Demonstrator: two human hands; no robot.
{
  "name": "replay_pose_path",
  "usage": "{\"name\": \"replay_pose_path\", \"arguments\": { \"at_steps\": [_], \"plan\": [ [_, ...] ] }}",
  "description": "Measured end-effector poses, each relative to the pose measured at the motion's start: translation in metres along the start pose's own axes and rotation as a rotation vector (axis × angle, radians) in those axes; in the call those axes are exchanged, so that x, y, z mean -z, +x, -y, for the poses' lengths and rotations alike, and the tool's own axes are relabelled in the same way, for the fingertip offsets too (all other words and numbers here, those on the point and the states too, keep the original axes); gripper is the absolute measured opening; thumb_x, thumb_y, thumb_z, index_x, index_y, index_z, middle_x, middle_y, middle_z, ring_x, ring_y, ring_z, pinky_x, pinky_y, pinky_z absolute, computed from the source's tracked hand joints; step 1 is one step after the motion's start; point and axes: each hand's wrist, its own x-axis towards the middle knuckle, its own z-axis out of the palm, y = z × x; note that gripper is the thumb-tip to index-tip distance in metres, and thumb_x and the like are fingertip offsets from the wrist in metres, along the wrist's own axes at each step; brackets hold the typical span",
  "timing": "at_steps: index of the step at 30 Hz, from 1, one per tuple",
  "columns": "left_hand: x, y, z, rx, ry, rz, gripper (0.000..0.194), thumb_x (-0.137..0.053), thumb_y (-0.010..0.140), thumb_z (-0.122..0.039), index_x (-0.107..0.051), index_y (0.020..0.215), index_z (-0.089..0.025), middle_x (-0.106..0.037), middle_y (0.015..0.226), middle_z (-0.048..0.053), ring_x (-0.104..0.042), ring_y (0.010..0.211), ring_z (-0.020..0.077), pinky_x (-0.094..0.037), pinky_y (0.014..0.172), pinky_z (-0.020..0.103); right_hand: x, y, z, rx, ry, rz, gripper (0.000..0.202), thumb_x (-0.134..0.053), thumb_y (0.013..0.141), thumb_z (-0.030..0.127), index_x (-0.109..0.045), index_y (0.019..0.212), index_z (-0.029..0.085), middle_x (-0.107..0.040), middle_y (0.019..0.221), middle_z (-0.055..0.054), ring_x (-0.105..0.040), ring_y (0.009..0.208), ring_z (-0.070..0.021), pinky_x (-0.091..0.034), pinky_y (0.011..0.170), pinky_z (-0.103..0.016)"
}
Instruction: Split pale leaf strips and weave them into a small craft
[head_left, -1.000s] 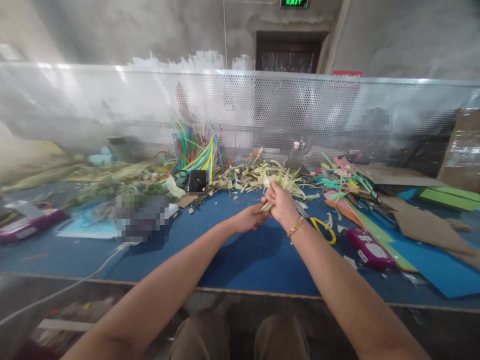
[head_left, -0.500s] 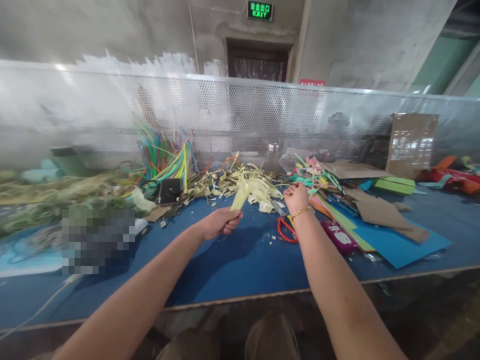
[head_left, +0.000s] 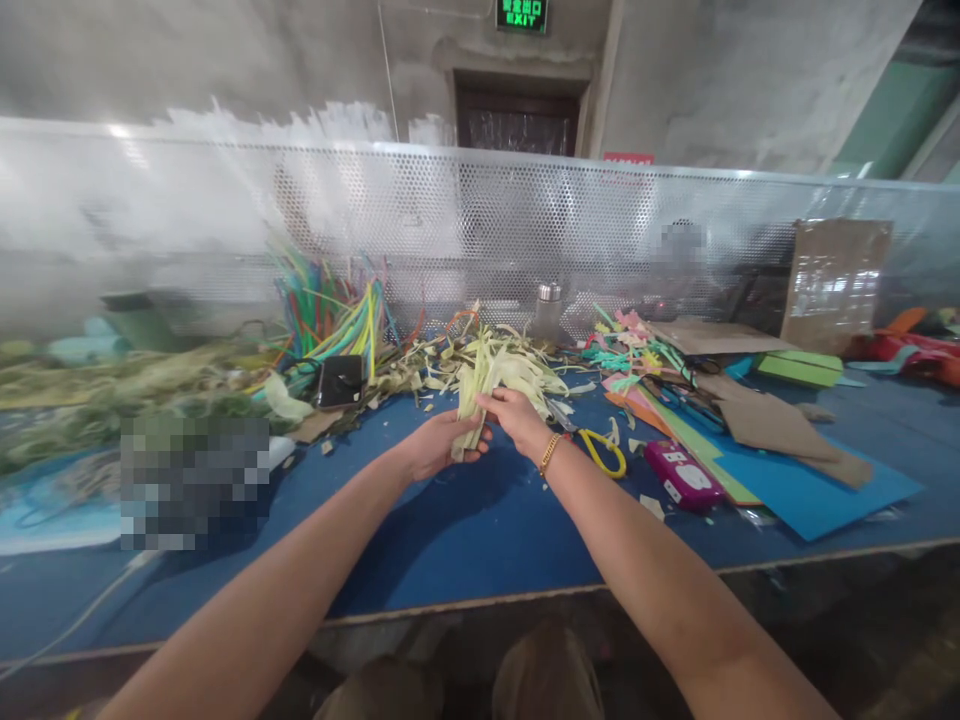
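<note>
Left hand (head_left: 439,445) closed round bottom of a bunch of pale yellow strips (head_left: 474,392), held up just above the blue table (head_left: 465,530). Right hand (head_left: 514,418) pinching same strips from the right side, fingers on them, w/ gold bracelet (head_left: 549,455) on wrist. Both hands touching, near middle of table. Strips stick up and lean back toward the scrap pile (head_left: 499,362) right behind.

Yellow scissors (head_left: 600,450) flat on table just right of right hand. Pink box (head_left: 684,476) a bit further right, next to colored sheets (head_left: 780,480) & brown card (head_left: 780,430). Cut paper bits in pink and green (head_left: 634,350) behind those. Metal bottle (head_left: 547,310) at back by the mesh wall (head_left: 480,220). Bright sticks (head_left: 337,310) standing left of pile, black phone (head_left: 339,380) below them. Green leafy stuff (head_left: 135,385) far left, blurry. White cable (head_left: 82,615) at left edge. Knees at bottom, under table edge.
</note>
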Motion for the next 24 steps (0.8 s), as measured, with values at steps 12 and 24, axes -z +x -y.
{"name": "replay_pose_path", "arguments": {
  "at_steps": [12, 24],
  "plan": [
    [0.0013, 0.0027, 0.0011, -0.064, 0.028, -0.041, 0.018, -0.064, 0.080, -0.028, -0.062, 0.092, -0.014, -0.066, 0.080, 0.008, -0.062, 0.062, 0.0119, -0.046, 0.048, 0.018, 0.0031, 0.0007, 0.0011, 0.074, -0.083, -0.113, 0.035, -0.068, 0.063, 0.051, -0.058, 0.063, 0.017, -0.056, 0.059, 0.003, -0.049, 0.057, -0.0104, -0.039, 0.059, -0.025],
    [0.0012, 0.0036, 0.0007, -0.082, 0.044, -0.101, 0.016, -0.065, 0.079, -0.026, -0.060, 0.089, -0.014, -0.065, 0.076, 0.006, -0.063, 0.060, 0.0118, -0.045, 0.044, 0.017, 0.0005, -0.0003, 0.0007, 0.132, -0.094, -0.130, 0.034, -0.070, 0.061, 0.049, -0.059, 0.066, 0.017, -0.055, 0.062, 0.004, -0.046, 0.058, -0.0094, -0.037, 0.059, -0.024]
  ]
}}
